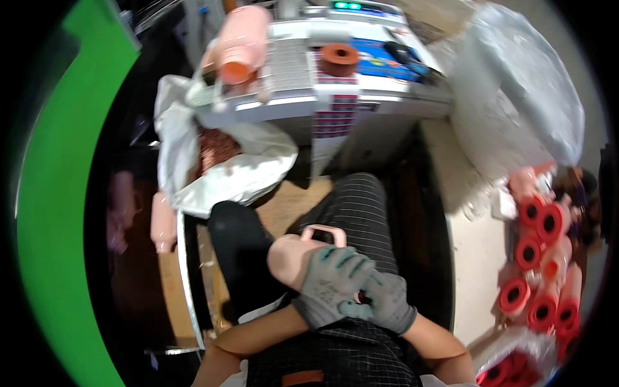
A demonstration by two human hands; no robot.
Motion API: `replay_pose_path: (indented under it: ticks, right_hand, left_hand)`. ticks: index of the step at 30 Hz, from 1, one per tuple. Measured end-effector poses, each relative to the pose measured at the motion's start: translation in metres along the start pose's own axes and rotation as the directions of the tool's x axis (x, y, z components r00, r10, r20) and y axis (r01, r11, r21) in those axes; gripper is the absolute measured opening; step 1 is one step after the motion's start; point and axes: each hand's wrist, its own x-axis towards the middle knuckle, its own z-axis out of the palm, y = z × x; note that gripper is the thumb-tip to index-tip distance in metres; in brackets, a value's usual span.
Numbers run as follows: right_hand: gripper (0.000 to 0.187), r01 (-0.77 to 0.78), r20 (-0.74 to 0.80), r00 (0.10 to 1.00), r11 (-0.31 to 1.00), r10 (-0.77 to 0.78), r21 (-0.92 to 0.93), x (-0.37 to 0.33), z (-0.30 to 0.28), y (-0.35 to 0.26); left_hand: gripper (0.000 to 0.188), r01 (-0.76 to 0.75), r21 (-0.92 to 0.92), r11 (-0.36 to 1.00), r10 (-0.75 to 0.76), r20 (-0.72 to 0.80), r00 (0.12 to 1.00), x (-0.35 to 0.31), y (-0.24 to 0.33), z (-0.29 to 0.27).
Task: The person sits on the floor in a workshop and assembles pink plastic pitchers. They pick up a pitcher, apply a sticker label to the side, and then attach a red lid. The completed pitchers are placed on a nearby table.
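Evidently work on the pink bottle (287, 260) is midway: it lies tilted over the lap (358, 203), the left hand (338, 278) wrapped round its side, its handle (325, 228) facing away. The right hand (388, 301) curls at the bottle's other end, but I cannot tell what it grips. Other bottles (570, 284) with red rings (520, 255) lie at the right, perhaps finished, perhaps waiting; a second bottle (246, 32) is above the worktop (403, 91), mouth open. How much remains is unclear.
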Motion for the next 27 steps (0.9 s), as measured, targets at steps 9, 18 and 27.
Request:
replay_pose_path:
  ticks: [9,18,27]
  right_hand:
    - [0.012,0.327,-0.725,0.681,0.929,-0.106,0.172,0.062,-0.006,-0.011]
    - [0.044,0.493,-0.463,0.795,0.862,-0.392,0.117,0.209,0.024,-0.031]
    - [0.015,-0.612,-0.757,0.345,0.745,0.555,0.268,-0.029,-0.073,0.177]
  left_hand:
    - [0.064,0.189,-0.133,0.973,-0.223,-0.323,0.920,-0.021,-0.049,-0.047]
    - [0.085,0.378,-0.477,0.794,-0.492,-0.137,0.860,-0.045,-0.049,-0.021]
    - [0.079,0.357,-0.446,0.820,-0.435,-0.083,0.896,-0.030,-0.071,-0.029]
